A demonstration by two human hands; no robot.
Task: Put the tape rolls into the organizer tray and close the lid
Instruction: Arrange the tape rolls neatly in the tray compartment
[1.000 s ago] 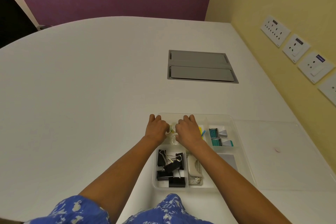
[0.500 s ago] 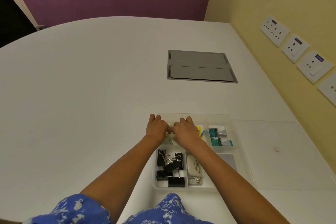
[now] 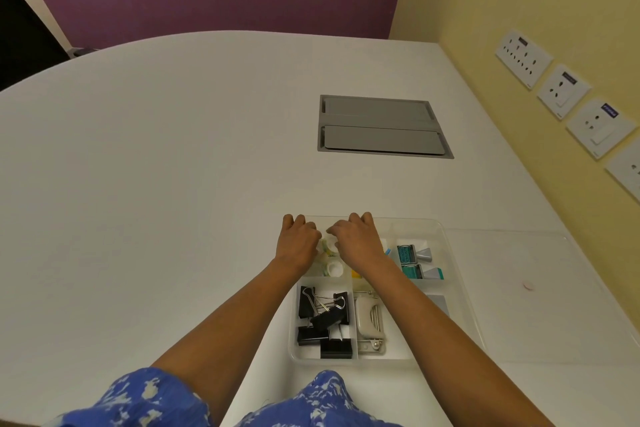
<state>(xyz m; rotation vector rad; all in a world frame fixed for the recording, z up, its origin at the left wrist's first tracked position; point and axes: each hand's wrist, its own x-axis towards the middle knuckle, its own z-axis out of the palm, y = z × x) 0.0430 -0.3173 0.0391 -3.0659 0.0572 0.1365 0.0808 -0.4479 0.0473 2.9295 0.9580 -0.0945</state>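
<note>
Left hand (image 3: 299, 243) rests knuckles-up over the far left compartment of a clear organizer tray (image 3: 460, 291), fingers curled under; whether it grips anything cannot be told. Between the two hands, small tape rolls (image 3: 329, 246) with white cores sit in that same compartment, one near the fingertips and another (image 3: 334, 268) just in front of it, closer to the person. The right hand (image 3: 356, 242) lies just beside, also curled, its fingertips touching the farther roll, though a firm hold on it is not clear. Nearer the person, the left front compartment holds black binder clips (image 3: 325, 321), and the next one holds a pale stapler-like tool (image 3: 370, 321). To the right, a far compartment holds two teal and grey items (image 3: 415, 262). Further right, the transparent lid (image 3: 540, 295) lies flat on the white counter (image 3: 156, 184), beside the tray, so the tray is uncovered. Blue patterned sleeves show at the bottom edge.
</note>
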